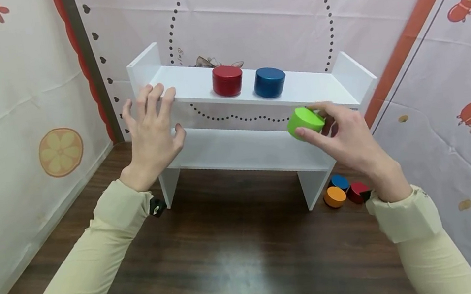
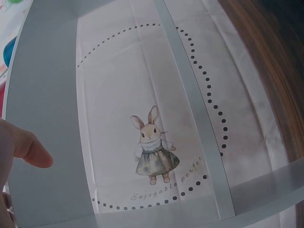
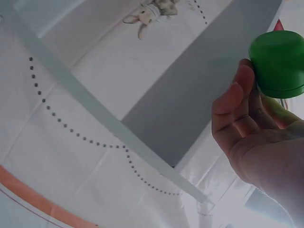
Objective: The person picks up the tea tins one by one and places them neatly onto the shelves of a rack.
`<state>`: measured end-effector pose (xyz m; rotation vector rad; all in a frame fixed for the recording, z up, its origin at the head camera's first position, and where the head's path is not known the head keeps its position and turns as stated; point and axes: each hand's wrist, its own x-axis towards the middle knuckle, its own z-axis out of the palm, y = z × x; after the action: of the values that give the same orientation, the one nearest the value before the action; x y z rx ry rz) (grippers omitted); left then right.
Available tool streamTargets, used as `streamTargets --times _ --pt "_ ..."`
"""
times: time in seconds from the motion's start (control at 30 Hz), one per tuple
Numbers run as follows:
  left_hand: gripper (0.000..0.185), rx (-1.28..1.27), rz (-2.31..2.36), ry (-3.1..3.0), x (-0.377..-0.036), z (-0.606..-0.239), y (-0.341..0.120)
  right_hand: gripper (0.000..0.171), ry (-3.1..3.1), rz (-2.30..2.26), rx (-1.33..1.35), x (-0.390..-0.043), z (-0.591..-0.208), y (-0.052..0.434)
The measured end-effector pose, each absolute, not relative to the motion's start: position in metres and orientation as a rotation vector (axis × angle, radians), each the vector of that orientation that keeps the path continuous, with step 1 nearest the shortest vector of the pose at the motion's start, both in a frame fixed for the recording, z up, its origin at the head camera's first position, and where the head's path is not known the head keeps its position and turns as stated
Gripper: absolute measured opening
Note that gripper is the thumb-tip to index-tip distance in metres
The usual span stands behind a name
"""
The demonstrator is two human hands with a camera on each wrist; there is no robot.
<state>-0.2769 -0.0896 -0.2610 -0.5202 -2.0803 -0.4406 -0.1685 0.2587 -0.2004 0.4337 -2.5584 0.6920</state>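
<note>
My right hand (image 1: 350,134) holds a bright green round tin (image 1: 305,123), tilted, between thumb and fingers, in front of the top shelf's right part. The right wrist view shows the same green tin (image 3: 279,64) above the fingers. On the top board of a white shelf (image 1: 191,80) stand a red round tin (image 1: 227,81) and, to its right, a blue round tin (image 1: 270,83). My left hand (image 1: 151,133) is at the left end of this board, fingers spread at its front edge. Whether they touch it I cannot tell. Its thumb (image 2: 35,151) shows in the left wrist view.
Beside the shelf's right leg, a blue tin (image 1: 339,182), an orange tin (image 1: 335,197) and a red tin (image 1: 358,191) stand on the dark wood floor (image 1: 231,247). The shelf has a lower board (image 1: 240,149) and raised end panels. Printed cloth (image 1: 262,9) hangs behind it.
</note>
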Motion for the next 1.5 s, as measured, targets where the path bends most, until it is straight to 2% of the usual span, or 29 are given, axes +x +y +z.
streamTargets --times 0.43,0.97,1.5 --pt "0.069 -0.514 -0.433 -2.082 -0.278 -0.262 -0.091 0.05 -2.382 0.714 0.391 -0.201 -0.166 0.251" --pt "0.068 -0.522 -0.428 -2.086 -0.275 -0.261 -0.09 0.056 -2.447 0.667 0.261 -0.222 -0.164 0.255" --pt "0.068 -0.521 -0.427 -2.094 -0.275 -0.261 -0.09 0.06 -2.536 0.609 0.234 -0.221 -0.166 0.258"
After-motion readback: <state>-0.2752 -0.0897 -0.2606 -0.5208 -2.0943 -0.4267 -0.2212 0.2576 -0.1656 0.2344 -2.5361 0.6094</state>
